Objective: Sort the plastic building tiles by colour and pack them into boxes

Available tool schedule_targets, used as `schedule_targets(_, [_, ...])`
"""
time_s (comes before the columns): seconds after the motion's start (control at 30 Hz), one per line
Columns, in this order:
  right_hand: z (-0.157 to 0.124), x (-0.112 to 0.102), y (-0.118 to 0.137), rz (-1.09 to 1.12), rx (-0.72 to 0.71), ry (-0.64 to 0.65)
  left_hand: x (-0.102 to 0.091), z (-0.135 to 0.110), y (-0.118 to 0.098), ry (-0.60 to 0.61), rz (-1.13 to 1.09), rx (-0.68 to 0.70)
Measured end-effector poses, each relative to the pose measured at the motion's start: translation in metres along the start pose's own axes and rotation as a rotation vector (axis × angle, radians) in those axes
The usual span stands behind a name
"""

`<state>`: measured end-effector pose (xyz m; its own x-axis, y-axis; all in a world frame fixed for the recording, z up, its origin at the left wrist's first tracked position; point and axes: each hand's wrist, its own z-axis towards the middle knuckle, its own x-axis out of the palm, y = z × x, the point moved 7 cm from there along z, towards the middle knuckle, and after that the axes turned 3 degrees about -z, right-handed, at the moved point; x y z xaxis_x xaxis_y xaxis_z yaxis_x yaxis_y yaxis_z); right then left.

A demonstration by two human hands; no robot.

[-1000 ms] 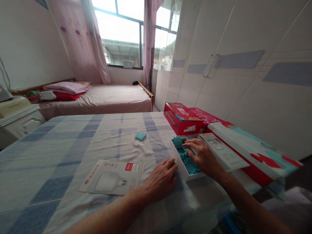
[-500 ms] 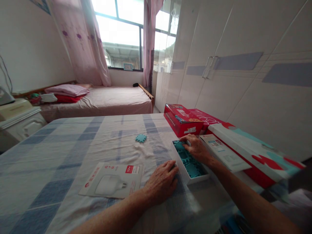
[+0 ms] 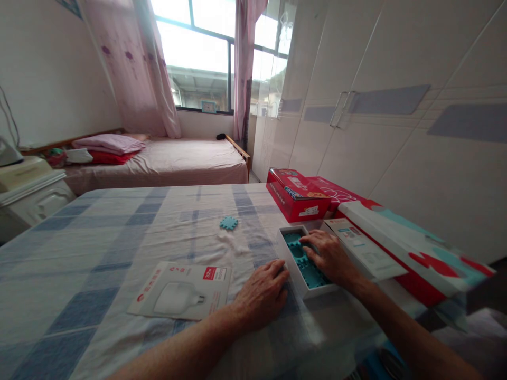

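Note:
A small white box [image 3: 291, 264] on the checked cloth holds several teal toothed foam pieces [image 3: 306, 268]. My right hand [image 3: 330, 256] lies over the pieces inside the box, its fingers stretched out and pressing down on them. My left hand [image 3: 263, 293] rests flat on the cloth against the box's left wall, fingers slightly curled and holding nothing. One loose teal piece [image 3: 228, 222] lies alone on the cloth farther back.
A flat white printed card [image 3: 180, 291] lies left of my left hand. Red boxes [image 3: 297, 198] and a long red-and-white lid [image 3: 412, 245] with a white leaflet [image 3: 360, 245] crowd the right side. A bed [image 3: 166, 158], window and wardrobe doors stand behind the table [image 3: 99, 248].
My right hand slid to the box's far end and came back to the middle; the raised piece at the far end now lies flat. My left hand stayed put.

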<state>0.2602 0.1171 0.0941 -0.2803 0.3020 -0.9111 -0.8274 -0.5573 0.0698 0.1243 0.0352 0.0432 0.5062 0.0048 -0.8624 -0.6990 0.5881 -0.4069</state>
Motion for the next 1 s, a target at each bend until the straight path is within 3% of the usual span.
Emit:
schedule_targets(0.13, [0.027,-0.014,0.014,0.054,-0.016,-0.064,-0.001,0.001,-0.001,-0.004,-0.014,0.010])
schedule_targets(0.23, [0.060,-0.008,0.053,0.168,-0.127,0.011,-0.002,0.001,-0.003,-0.007,-0.031,0.014])
schedule_targets(0.33, [0.094,0.019,0.098,0.190,-0.217,0.182,-0.002,0.000,-0.003,-0.011,-0.031,0.009])
schedule_targets(0.47, [0.130,0.069,0.135,0.057,-0.180,0.429,-0.002,0.000,-0.003,-0.015,-0.033,0.010])
schedule_targets(0.6, [0.149,0.095,0.153,-0.009,-0.114,0.441,-0.001,0.001,-0.004,-0.015,-0.049,0.028])
schedule_targets(0.7, [0.151,0.102,0.160,-0.033,-0.095,0.428,-0.003,0.001,-0.005,-0.030,-0.042,0.038])
schedule_targets(0.83, [0.151,0.081,0.152,-0.031,-0.084,0.387,-0.005,0.002,-0.006,-0.032,-0.037,0.050])
schedule_targets(1.0, [0.124,-0.006,0.086,0.124,0.001,0.039,-0.003,0.003,-0.004,-0.011,-0.028,0.028])
